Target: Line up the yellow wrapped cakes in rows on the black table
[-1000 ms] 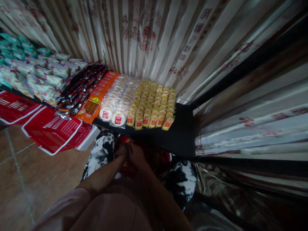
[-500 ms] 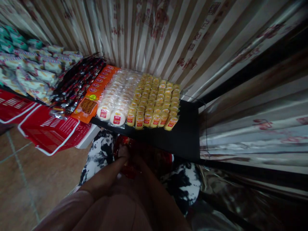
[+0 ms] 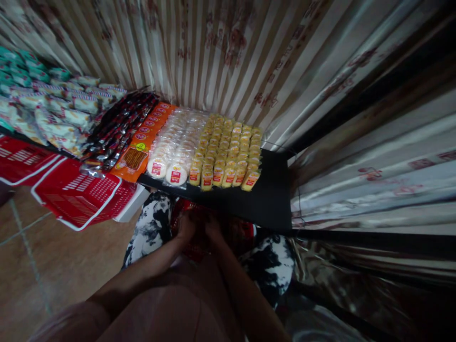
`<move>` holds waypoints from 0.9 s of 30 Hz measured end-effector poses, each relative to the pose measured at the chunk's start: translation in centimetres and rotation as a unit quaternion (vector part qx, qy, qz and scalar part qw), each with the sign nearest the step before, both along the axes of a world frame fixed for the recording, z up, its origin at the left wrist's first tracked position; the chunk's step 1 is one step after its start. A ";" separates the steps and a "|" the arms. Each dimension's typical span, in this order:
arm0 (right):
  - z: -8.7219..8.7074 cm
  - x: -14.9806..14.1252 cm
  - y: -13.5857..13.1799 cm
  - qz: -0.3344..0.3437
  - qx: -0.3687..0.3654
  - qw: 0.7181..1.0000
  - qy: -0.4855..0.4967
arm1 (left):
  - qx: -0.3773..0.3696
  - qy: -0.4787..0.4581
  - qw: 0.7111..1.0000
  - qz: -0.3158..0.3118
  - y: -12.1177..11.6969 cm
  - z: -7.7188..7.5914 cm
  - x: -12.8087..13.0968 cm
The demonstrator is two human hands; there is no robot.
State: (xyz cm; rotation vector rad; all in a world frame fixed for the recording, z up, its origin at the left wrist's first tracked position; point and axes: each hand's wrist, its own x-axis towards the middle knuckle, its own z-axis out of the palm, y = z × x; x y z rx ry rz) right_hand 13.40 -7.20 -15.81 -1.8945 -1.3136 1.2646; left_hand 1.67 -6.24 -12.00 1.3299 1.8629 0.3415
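My left hand [image 3: 185,226] and my right hand [image 3: 213,227] reach down side by side into a dark red basket or bag [image 3: 238,231] on my lap, just under the front edge of a black shelf [image 3: 263,202]. The fingers are in deep shadow, so their grip is unclear. On the shelf above sit rows of small yellow packs [image 3: 230,152], round white packs [image 3: 175,147] and a stack of orange packs [image 3: 142,142].
Dark red snack packets [image 3: 117,126] and white and green packets [image 3: 42,104] fill the shelf to the left. Two red plastic baskets [image 3: 76,194] lie below them over a brown tiled floor [image 3: 42,266]. Striped floral curtains [image 3: 221,52] hang behind and to the right.
My hands have moved slightly apart and a little farther forward into the red basket. The view has shifted a little.
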 end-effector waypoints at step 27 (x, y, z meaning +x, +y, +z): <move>13.5 4.1 -2.4 -0.022 0.165 0.984 -0.065 | 0.153 -0.229 0.961 -0.018 -0.9 10.3 -0.6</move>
